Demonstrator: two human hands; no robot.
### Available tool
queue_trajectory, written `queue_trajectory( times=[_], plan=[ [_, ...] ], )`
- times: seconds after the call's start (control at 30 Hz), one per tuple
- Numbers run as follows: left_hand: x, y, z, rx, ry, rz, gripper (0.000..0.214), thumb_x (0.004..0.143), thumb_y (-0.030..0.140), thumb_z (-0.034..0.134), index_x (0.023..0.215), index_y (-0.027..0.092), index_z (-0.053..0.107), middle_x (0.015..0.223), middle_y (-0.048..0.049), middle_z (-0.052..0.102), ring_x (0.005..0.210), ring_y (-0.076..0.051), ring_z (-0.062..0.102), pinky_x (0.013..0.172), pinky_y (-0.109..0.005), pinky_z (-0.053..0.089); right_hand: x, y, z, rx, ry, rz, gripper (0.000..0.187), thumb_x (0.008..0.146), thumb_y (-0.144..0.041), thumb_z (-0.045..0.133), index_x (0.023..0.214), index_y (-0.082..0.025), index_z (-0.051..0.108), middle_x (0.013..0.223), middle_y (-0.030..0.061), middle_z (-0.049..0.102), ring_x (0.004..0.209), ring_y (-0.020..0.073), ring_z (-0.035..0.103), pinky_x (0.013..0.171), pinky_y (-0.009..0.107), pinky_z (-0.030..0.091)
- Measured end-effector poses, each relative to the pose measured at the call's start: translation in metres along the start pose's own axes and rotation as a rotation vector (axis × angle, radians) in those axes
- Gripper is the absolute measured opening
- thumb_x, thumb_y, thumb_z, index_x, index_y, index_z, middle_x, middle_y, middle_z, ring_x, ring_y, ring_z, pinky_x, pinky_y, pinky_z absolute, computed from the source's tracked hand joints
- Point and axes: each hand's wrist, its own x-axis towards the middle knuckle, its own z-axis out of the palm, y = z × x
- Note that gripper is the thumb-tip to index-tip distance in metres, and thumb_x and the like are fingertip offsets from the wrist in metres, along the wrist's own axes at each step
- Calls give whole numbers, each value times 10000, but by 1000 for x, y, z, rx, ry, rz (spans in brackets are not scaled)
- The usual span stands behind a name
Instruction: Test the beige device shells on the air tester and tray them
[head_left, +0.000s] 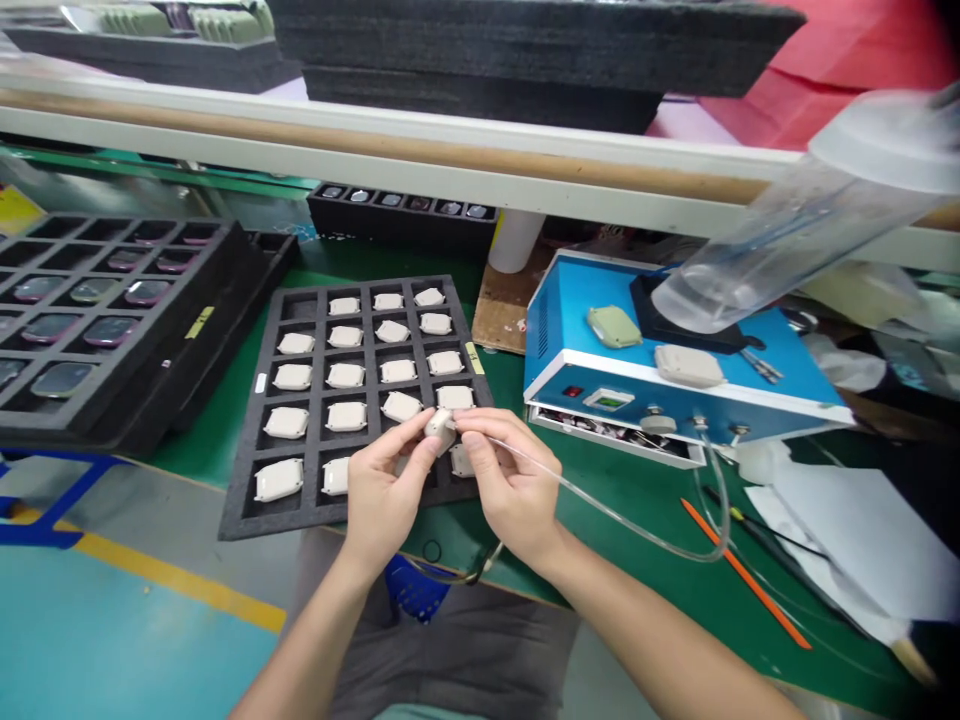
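My left hand (pixel 382 480) pinches a small white plastic housing (pixel 439 428) between thumb and fingers, just above the front right of a black foam tray (pixel 247 500). My right hand (pixel 504 478) is closed on the end of a thin clear tube (pixel 622 525), pressing it against the housing. The tube curves right and up to a blue box machine (pixel 570 340). The tray's cells hold several more white housings (pixel 345 376).
Two housings rest on top of the blue machine, beside a clear plastic cylinder (pixel 780 240). Stacked black trays with dark glossy parts (pixel 112 310) sit at left. An orange stick (pixel 742 575) and white paper (pixel 847 530) lie at right on the green mat.
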Motion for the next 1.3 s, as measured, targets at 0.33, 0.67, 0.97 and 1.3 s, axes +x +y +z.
queue_trajectory(
  times=[0.33,0.67,0.97,1.3],
  plan=[
    [1,3,1,-17,5,7,372,861,387,830,1174,185,834,1143,-83,832,998,-265,819,916,-346,676,1,2,1,-9,5,0,189,989,-125,653,1035,-247,790,1025,60,796,981,190,764,876,339,637],
    [4,6,2,23,43,13,450,819,460,862,1166,176,833,1134,-96,831,953,-276,827,891,-364,688,7,0,1,-20,6,-17,164,992,-158,648,1007,-239,790,1017,69,810,958,191,774,880,345,648],
    [3,3,0,68,46,31,444,841,473,837,1172,177,831,1147,-94,827,972,-277,825,904,-361,683,9,-1,2,-8,19,-33,166,982,-141,653,983,-224,797,994,74,809,941,180,776,874,323,645],
    [4,5,2,37,43,14,484,818,499,854,1172,169,831,1150,-110,826,983,-302,822,911,-402,687,7,0,1,-38,1,-12,160,998,-188,642,986,-242,793,1007,67,813,948,196,776,882,355,650]
  ],
)
